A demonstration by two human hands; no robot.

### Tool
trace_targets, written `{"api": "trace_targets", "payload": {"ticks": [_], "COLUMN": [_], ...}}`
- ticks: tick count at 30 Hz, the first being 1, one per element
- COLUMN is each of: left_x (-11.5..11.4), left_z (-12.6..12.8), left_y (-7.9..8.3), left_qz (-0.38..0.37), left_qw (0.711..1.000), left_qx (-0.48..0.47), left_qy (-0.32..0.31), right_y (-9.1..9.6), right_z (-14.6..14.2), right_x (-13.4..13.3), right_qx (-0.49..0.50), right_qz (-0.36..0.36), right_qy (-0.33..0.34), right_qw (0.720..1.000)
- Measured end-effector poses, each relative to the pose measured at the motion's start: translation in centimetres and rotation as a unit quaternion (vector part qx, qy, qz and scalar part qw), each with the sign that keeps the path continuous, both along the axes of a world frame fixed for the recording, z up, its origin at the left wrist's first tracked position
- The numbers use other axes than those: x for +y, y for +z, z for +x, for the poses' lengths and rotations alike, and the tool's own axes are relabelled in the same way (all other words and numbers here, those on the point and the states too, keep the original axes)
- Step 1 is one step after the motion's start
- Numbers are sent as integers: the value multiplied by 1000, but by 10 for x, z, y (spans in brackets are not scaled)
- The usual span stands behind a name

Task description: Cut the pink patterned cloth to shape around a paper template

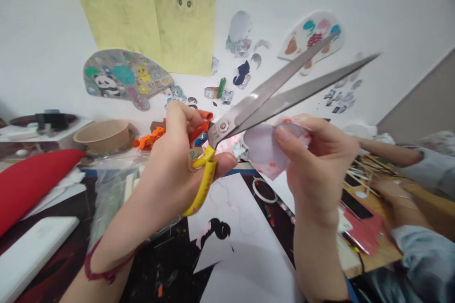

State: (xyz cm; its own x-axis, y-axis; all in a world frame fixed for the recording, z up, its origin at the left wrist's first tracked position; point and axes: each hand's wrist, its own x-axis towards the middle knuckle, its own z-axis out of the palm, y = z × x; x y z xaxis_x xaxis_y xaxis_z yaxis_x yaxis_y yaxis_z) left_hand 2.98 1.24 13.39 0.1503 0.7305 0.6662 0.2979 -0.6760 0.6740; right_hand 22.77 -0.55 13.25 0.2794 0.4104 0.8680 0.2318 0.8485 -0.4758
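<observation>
While the fingers of the left hand [170, 158] curl through the handles of the scissors [223, 126], one grip yellow and the other orange-red, the right hand [318, 165] pinches a piece of paper [261, 149] firmly between thumb and fingers, its pale inner face and a red-flecked print both showing. Both hands are raised over the dark bench [167, 246]; the blades stand parted, slanting up to the right, and cross in view just above the paper's upper edge, though I cannot tell whether they touch it. The step in hand looks to be trimming this paper, or lining up a cut. A snip from here would call for bringing the edge between the blades, close to the pivot, with the right fingers clear of the steel. Beneath the hands lie white sheets [249, 265], with a black-haired paper figure [220, 228] on them, and just to their right a white ring [256, 191], perhaps tape. Farther left are a clear plastic bag [110, 199] and a tan bowl [103, 139]; well to the right, another person's arm [394, 154] extends near thin wooden sticks [368, 175]. Yellow drawings [142, 14] hang on the wall behind
</observation>
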Motion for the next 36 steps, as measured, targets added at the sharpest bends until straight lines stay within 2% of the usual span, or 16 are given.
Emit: {"api": "trace_targets", "payload": {"ticks": [5, 13, 21, 25, 32, 36], "left_x": [-6, -10, -13, -13, -14, -14], "left_z": [10, 14, 14, 15, 14, 15], "left_y": [5, 0, 1, 0, 5, 5], "left_qz": [-3, -43, -8, 16, -2, 2], "left_qw": [992, 986, 987, 986, 986, 987], "left_qx": [115, 150, 160, 161, 164, 158], "left_qy": [61, 64, 30, 30, 32, 25], "right_y": [2, 0, 2, 3, 1, -1], "right_z": [7, 11, 4, 2, 3, 5], "right_x": [-3, -1, -10, -12, -8, -7], "right_qx": [47, 40, 36, 32, 24, 20], "right_qz": [56, 117, 48, 26, 33, 48], "right_qy": [-14, -58, -62, -43, 0, -4], "right_qw": [997, 991, 996, 998, 999, 999]}}
